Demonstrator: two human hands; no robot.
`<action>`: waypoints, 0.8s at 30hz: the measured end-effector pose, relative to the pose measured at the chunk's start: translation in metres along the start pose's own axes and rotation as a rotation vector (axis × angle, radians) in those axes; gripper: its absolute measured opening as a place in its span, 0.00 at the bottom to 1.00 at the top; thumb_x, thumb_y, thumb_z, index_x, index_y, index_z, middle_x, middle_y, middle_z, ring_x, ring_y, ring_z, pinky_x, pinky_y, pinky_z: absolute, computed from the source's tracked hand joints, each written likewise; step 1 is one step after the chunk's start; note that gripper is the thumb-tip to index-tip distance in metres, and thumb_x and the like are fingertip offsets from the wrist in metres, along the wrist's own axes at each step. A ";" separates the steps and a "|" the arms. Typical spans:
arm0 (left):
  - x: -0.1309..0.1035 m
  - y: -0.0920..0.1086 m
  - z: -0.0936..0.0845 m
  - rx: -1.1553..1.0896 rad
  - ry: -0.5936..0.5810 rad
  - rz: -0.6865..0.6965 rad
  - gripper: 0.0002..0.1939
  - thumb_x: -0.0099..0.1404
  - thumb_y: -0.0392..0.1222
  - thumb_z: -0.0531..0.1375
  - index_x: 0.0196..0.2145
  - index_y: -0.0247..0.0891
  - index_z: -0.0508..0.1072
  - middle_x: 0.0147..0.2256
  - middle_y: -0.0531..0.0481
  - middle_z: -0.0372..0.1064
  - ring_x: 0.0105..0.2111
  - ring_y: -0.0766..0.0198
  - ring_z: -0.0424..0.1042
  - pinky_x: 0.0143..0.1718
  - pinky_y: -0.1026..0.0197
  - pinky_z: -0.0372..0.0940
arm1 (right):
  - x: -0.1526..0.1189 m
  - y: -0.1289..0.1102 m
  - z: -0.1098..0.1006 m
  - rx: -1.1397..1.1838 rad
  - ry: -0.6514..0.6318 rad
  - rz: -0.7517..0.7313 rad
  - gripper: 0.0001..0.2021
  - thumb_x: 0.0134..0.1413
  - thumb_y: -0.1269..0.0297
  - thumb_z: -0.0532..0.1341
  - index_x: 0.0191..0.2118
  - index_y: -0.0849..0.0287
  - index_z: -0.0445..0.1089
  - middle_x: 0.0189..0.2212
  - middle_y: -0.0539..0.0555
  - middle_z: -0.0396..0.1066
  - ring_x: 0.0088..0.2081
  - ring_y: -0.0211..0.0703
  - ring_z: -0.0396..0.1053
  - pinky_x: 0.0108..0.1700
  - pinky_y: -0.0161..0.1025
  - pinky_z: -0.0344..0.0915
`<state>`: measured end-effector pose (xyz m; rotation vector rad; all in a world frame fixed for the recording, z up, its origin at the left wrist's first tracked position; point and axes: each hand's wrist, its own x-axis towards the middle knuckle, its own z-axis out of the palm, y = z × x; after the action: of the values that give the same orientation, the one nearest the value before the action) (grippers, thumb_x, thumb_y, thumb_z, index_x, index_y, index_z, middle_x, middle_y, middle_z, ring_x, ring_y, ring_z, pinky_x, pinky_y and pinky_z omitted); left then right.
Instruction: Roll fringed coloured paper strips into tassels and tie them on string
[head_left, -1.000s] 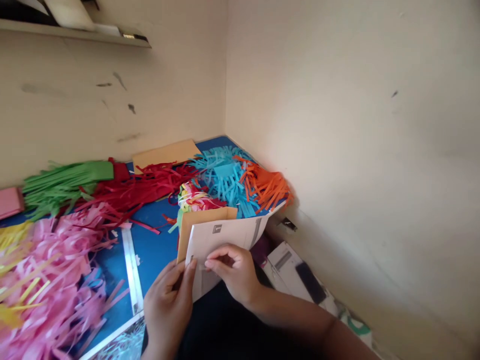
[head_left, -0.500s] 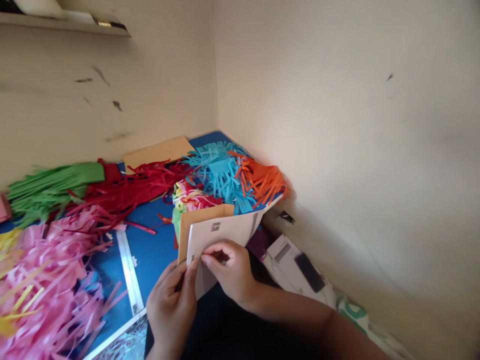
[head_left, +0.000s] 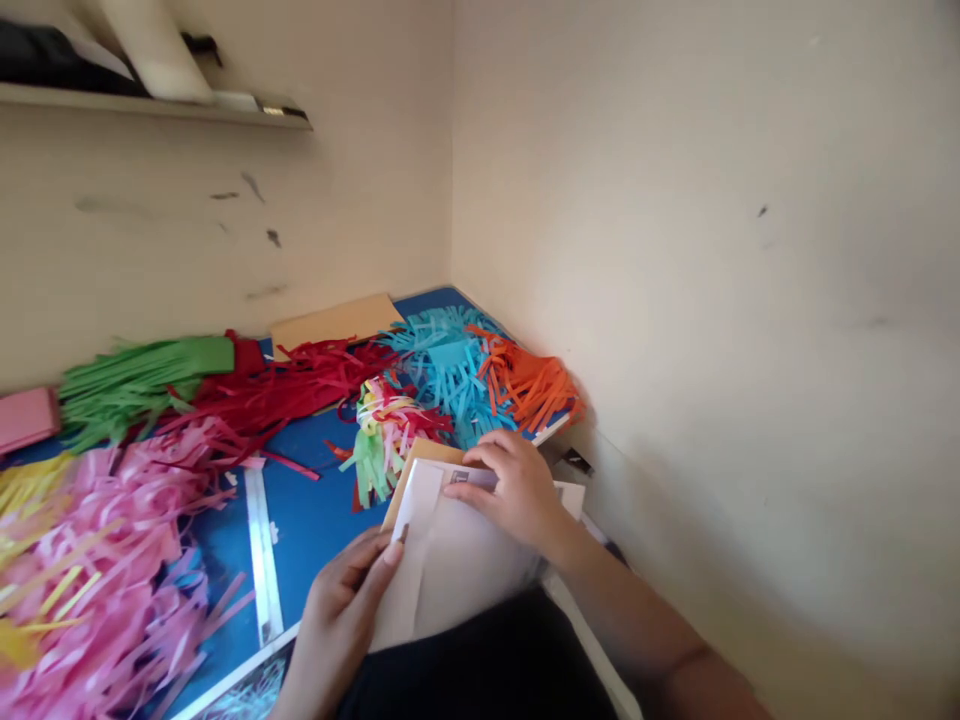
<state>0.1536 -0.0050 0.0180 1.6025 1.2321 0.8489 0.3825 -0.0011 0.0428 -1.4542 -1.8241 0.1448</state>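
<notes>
My left hand (head_left: 346,595) is closed on the left edge of a white printed paper (head_left: 457,560), its thumb lying on the front. Behind that paper shows the top and side of a tan card or envelope (head_left: 433,452); which of the two I cannot tell. My right hand (head_left: 521,495) pinches the upper edge, thumb in front and fingers over the top. A fold line runs down the paper's left part. Just beyond it lies a bundle of multicoloured fringed paper strips (head_left: 382,440) on the blue table (head_left: 315,540).
Fringed paper piles in pink (head_left: 112,560), green (head_left: 150,375), red (head_left: 300,375), light blue (head_left: 450,360) and orange (head_left: 529,385) spread over the table. A tan sheet (head_left: 337,322) lies against the wall. At upper left hangs a shelf (head_left: 157,108). Walls meet behind the table's corner.
My right hand has moved up from the paper's front to its top edge. The paper has tipped back and shows more of its face. The camera view has shifted slightly.
</notes>
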 end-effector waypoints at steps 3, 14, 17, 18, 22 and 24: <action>0.002 0.005 0.001 0.070 -0.075 -0.003 0.20 0.57 0.60 0.62 0.31 0.40 0.79 0.33 0.46 0.78 0.34 0.54 0.76 0.33 0.60 0.69 | -0.001 -0.001 0.008 0.022 0.001 -0.007 0.13 0.56 0.53 0.67 0.32 0.58 0.73 0.34 0.53 0.70 0.37 0.43 0.69 0.42 0.39 0.62; 0.005 -0.003 0.010 0.382 -0.045 0.026 0.21 0.62 0.59 0.54 0.27 0.39 0.74 0.26 0.46 0.74 0.27 0.57 0.72 0.28 0.59 0.62 | -0.005 -0.017 0.013 0.001 -0.094 -0.085 0.12 0.54 0.60 0.69 0.26 0.57 0.68 0.27 0.49 0.71 0.33 0.42 0.68 0.37 0.38 0.57; 0.004 -0.001 0.008 0.341 -0.114 0.052 0.18 0.63 0.56 0.55 0.30 0.40 0.75 0.31 0.46 0.76 0.31 0.56 0.74 0.32 0.58 0.65 | -0.003 -0.015 0.013 0.047 -0.146 -0.066 0.14 0.55 0.57 0.69 0.25 0.57 0.68 0.26 0.49 0.71 0.30 0.40 0.67 0.35 0.38 0.56; 0.003 0.000 0.007 0.322 -0.134 0.068 0.15 0.62 0.53 0.56 0.33 0.40 0.75 0.34 0.45 0.77 0.34 0.55 0.75 0.36 0.58 0.67 | -0.003 -0.015 0.015 0.066 -0.176 -0.056 0.15 0.55 0.56 0.68 0.25 0.57 0.68 0.25 0.48 0.71 0.29 0.39 0.67 0.35 0.37 0.56; 0.001 0.012 0.000 0.269 -0.217 0.123 0.16 0.54 0.41 0.61 0.42 0.41 0.74 0.43 0.45 0.76 0.43 0.54 0.75 0.45 0.56 0.69 | -0.003 -0.020 0.018 0.131 -0.261 -0.012 0.18 0.55 0.50 0.66 0.23 0.57 0.69 0.24 0.48 0.71 0.27 0.37 0.66 0.33 0.37 0.57; -0.002 0.016 -0.008 0.233 -0.223 0.103 0.16 0.52 0.40 0.62 0.41 0.42 0.75 0.41 0.46 0.77 0.42 0.54 0.75 0.44 0.55 0.70 | -0.003 -0.021 0.009 0.154 -0.267 -0.030 0.18 0.55 0.49 0.66 0.24 0.57 0.69 0.24 0.48 0.71 0.28 0.38 0.67 0.34 0.37 0.59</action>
<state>0.1505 -0.0066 0.0354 1.9056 1.1284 0.5856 0.3603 -0.0074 0.0458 -1.3492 -1.9966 0.4739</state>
